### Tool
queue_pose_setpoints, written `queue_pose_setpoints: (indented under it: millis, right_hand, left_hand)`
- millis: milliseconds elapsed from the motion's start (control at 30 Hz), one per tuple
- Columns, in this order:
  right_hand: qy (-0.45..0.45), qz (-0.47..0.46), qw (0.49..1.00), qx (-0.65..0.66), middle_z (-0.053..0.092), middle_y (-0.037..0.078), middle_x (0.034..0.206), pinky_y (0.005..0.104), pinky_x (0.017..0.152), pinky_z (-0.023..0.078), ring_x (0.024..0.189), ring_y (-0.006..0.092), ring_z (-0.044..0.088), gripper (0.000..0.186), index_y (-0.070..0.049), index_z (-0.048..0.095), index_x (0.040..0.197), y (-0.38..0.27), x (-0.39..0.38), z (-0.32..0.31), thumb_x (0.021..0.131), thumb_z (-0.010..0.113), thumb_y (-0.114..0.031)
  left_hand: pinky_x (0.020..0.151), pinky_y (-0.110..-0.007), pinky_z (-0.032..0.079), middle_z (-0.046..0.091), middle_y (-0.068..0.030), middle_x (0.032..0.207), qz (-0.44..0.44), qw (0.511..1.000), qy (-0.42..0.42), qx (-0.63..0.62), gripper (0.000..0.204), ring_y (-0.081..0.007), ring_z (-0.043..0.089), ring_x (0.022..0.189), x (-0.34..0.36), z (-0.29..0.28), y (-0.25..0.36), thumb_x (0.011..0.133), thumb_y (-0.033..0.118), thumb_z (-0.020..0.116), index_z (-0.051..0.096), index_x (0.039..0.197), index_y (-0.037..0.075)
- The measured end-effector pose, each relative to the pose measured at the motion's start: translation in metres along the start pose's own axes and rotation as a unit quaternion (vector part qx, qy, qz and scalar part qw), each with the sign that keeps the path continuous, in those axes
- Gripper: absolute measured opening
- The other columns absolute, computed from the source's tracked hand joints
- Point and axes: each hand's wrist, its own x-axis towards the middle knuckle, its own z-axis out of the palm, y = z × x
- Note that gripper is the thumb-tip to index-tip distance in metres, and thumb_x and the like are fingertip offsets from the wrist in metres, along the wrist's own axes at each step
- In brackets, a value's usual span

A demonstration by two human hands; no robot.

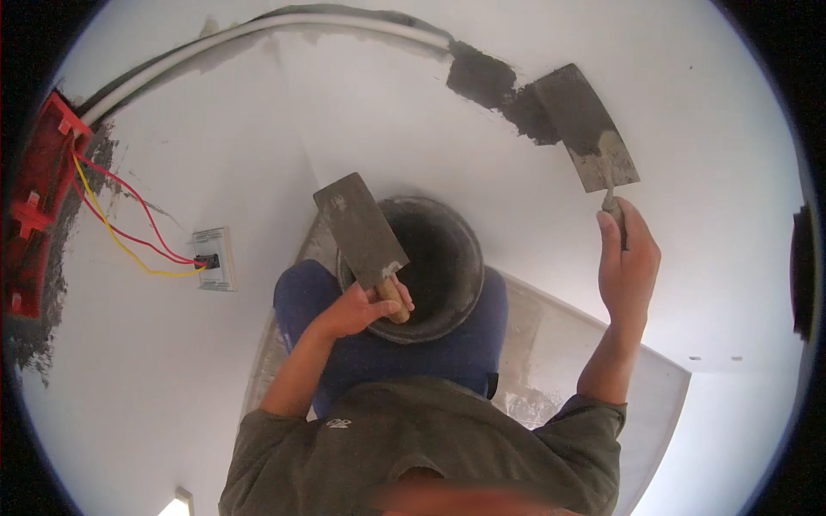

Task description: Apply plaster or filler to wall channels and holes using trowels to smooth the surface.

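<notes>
My right hand [628, 254] grips the handle of a steel trowel [594, 120], whose broad blade lies over a dark grey mortar patch [482, 77] on the white wall. My left hand [366, 310] is closed on the wooden handle of a second trowel [357, 224]; its blade is held above a round black bucket [434, 258] between my blue-clad knees. The mortar patch sits at the end of a white conduit [284, 21] that curves along a dark channel in the wall.
At the left, a red box [30, 267] is set in roughly mortared wall, with red and yellow wires running to a wall socket opening [222, 258]. Under me lies a pale, stained board or floor covering [533, 344]. A dark object [800, 267] shows at the right edge.
</notes>
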Motion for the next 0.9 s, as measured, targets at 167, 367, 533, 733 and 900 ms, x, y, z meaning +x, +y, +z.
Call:
queue_pose_setpoints:
  millis: [167, 367, 533, 733, 900]
  right_hand:
    - [0.009, -0.172, 0.985, 0.029, 0.069, 0.016, 0.097, 0.0416, 0.07, 0.055, 0.083, 0.0344, 0.068, 0.025, -0.004, 0.065, 0.115, -0.006, 0.009, 0.029, 0.098, 0.067, -0.021]
    - [0.039, -0.145, 0.987, -0.051, 0.069, 0.014, 0.092, 0.043, 0.068, 0.055, 0.079, 0.0341, 0.069, 0.026, -0.004, 0.065, 0.115, 0.002, 0.019, 0.035, 0.098, 0.068, -0.023]
    - [0.019, -0.104, 0.994, -0.04, 0.071, 0.016, 0.099, 0.0413, 0.073, 0.055, 0.083, 0.0349, 0.069, 0.026, -0.003, 0.066, 0.117, 0.005, 0.009, 0.018, 0.099, 0.066, -0.021]
    - [0.048, -0.173, 0.983, -0.037, 0.07, 0.016, 0.095, 0.0432, 0.069, 0.055, 0.08, 0.0353, 0.069, 0.028, -0.002, 0.065, 0.115, 0.004, 0.02, 0.029, 0.098, 0.067, -0.025]
    - [0.039, -0.124, 0.991, -0.029, 0.071, 0.016, 0.096, 0.0404, 0.071, 0.056, 0.082, 0.0332, 0.07, 0.03, -0.002, 0.066, 0.116, 0.005, 0.019, 0.031, 0.098, 0.068, -0.026]
  left_hand:
    - [0.107, -0.047, 0.048, 0.065, -0.0105, 0.118, -0.043, 0.999, -0.003, -0.006, 0.043, -0.027, 0.065, 0.116, 0.004, 0.004, 0.001, 0.096, 0.016, 0.073, 0.046, 0.129, 0.009]
    - [0.108, -0.046, 0.048, 0.065, -0.0105, 0.119, -0.055, 0.998, 0.009, 0.009, 0.043, -0.0272, 0.065, 0.116, 0.003, 0.007, 0.003, 0.095, 0.014, 0.072, 0.046, 0.129, 0.009]
    - [0.107, -0.046, 0.048, 0.065, -0.0102, 0.117, -0.047, 0.999, 0.023, 0.014, 0.039, -0.0269, 0.065, 0.116, -0.003, 0.004, 0.002, 0.096, 0.012, 0.069, 0.046, 0.128, 0.01]
    - [0.104, -0.042, 0.049, 0.065, -0.0084, 0.113, -0.044, 0.999, 0.016, 0.0, 0.029, -0.0212, 0.063, 0.113, 0.003, 0.009, 0.006, 0.096, 0.011, 0.067, 0.05, 0.12, 0.008]
    - [0.103, -0.041, 0.049, 0.065, -0.0084, 0.113, -0.026, 1.0, 0.003, 0.004, 0.031, -0.021, 0.063, 0.112, 0.004, 0.011, 0.007, 0.096, 0.011, 0.068, 0.05, 0.121, 0.007]
